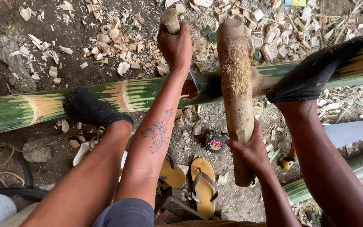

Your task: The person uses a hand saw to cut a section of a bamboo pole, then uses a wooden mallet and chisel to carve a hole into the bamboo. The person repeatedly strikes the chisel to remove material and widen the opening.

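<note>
Left hand (175,44) grips a chisel (177,38) set in the bamboo pole (139,94); right hand (251,151) clutches a wooden mallet (235,84), poised for an accurate strike

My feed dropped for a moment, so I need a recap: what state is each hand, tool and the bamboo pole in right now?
left hand: closed on chisel handle
chisel: upright, blade set in the pole's notch
right hand: gripping the mallet low down
wooden mallet: raised over the pole, frayed face
bamboo pole: lying flat, notched, pinned by both socked feet
tape measure: on the ground, closed
sandals: off, on the ground
</note>
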